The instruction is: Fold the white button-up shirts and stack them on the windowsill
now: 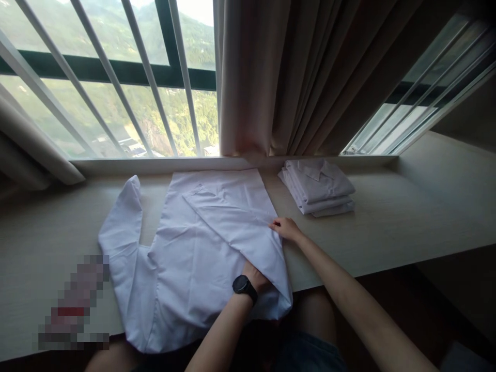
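Currently, the white garment (186, 258) lies spread on the pale counter (406, 217), beneath and mainly to the left of your two hands, its near edge hanging over the counter's front. Your right hand (285, 228) pinches the garment's right edge, fingertips closed on the cloth. Your left hand (259, 279), nearer to you, reaches under a diagonal fold; its fingers are covered, so their grip cannot be told. Black watch (242, 284) on that wrist. One sleeve (124, 222) extends well to the left of your left hand. Beyond your right hand and to its right: a folded white stack (318, 186), apart from the garment. Farther beyond both hands: curtain (248, 77) and barred window (153, 111).
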`<state>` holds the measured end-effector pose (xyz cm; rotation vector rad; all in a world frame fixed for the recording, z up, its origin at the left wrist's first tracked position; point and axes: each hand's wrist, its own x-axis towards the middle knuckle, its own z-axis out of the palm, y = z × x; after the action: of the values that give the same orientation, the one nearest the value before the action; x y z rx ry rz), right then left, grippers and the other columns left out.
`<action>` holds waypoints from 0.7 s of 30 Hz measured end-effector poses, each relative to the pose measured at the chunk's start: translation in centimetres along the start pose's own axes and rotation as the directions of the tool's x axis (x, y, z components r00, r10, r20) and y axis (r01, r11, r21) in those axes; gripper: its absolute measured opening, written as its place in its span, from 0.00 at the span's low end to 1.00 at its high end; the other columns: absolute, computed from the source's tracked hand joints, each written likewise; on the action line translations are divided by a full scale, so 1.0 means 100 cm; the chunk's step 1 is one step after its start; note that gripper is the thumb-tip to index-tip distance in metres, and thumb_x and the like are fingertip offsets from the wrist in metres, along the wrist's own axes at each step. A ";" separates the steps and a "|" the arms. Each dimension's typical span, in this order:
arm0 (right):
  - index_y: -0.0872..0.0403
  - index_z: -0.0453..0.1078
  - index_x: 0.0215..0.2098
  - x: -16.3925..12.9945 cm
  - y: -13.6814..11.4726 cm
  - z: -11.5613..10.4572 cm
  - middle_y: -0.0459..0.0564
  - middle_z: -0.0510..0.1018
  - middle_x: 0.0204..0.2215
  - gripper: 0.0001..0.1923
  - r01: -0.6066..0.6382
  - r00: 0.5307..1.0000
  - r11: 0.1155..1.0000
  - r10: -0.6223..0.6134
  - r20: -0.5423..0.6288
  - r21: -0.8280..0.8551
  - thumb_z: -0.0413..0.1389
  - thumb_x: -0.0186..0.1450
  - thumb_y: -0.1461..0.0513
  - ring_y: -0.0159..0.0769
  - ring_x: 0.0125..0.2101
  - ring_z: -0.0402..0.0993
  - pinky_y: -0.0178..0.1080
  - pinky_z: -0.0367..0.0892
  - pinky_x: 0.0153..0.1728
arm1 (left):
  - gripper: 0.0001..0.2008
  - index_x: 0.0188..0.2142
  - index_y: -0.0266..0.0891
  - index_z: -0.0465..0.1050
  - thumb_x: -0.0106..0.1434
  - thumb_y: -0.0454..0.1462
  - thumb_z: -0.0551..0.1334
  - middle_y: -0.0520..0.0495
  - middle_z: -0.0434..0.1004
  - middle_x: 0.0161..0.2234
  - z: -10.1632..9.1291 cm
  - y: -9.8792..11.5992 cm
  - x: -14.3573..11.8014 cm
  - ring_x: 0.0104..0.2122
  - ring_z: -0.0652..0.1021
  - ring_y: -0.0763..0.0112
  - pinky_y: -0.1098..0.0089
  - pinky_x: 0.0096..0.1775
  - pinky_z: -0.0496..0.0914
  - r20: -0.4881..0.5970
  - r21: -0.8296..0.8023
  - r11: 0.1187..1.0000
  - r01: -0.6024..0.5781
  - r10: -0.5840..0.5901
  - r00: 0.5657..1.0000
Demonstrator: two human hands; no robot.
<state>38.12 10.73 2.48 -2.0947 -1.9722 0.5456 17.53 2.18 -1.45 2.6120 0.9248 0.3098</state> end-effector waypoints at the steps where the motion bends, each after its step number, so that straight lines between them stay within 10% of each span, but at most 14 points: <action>1: 0.51 0.80 0.35 -0.001 0.001 -0.001 0.49 0.83 0.34 0.14 0.000 1.000 1.000 0.000 0.014 -0.032 0.55 0.67 0.53 0.37 0.36 0.77 0.34 0.61 0.35 | 0.29 0.67 0.50 0.61 0.69 0.46 0.49 0.51 0.66 0.64 -0.003 0.001 0.001 0.66 0.63 0.60 0.61 0.68 0.54 -0.010 0.007 1.000 0.001 -0.001 1.000; 6: 0.52 0.80 0.34 0.024 -0.027 -0.009 0.56 0.83 0.38 0.20 -0.024 0.999 0.992 0.020 -0.039 -0.121 0.51 0.70 0.49 0.41 0.40 0.78 0.34 0.63 0.38 | 0.29 0.68 0.52 0.58 0.68 0.45 0.50 0.52 0.65 0.64 -0.013 0.006 0.003 0.66 0.63 0.60 0.61 0.68 0.54 0.013 -0.016 1.000 0.016 -0.016 1.000; 13: 0.50 0.80 0.41 0.128 -0.130 0.021 0.50 0.83 0.42 0.14 0.058 0.997 0.998 -0.060 0.055 0.034 0.57 0.67 0.52 0.37 0.44 0.77 0.30 0.64 0.40 | 0.26 0.64 0.53 0.66 0.68 0.44 0.49 0.52 0.67 0.63 -0.012 0.005 0.003 0.66 0.62 0.56 0.55 0.67 0.56 -0.052 -0.008 0.999 -0.042 0.042 0.998; 21: 0.56 0.78 0.36 0.220 -0.204 0.050 0.48 0.81 0.29 0.16 0.060 0.979 0.987 -0.087 0.182 0.148 0.64 0.60 0.51 0.31 0.28 0.74 0.30 0.63 0.30 | 0.25 0.60 0.49 0.72 0.67 0.42 0.50 0.49 0.77 0.56 -0.001 -0.002 0.005 0.65 0.65 0.52 0.51 0.66 0.58 0.011 -0.156 0.985 0.078 -0.078 0.997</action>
<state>18.20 33.73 3.44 -1.9394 -2.0330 0.8707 17.79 2.67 -1.34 2.4263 0.9581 0.3415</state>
